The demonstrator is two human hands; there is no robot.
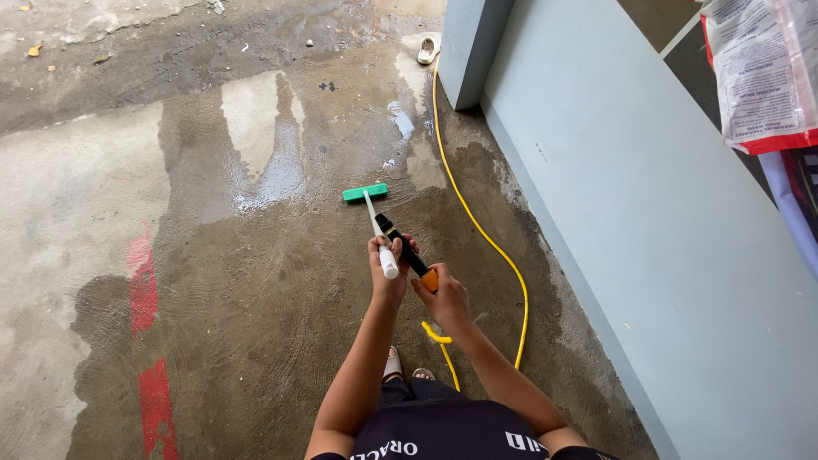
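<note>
Brush [365, 193], green head, white handle

I see a wet concrete floor [256, 281] with a shiny puddle [264, 145] well out from the pale blue-grey wall [648, 255]. Farthest from that wall, two red paint marks [149, 341] streak the floor. At the wall's far corner post [469, 51], a light-coloured sandal [428, 49] lies just beside it. Over the wall's top edge hangs a printed plastic bag with red trim [763, 72]. A few dry leaves [34, 51] sit far across the floor.
</note>
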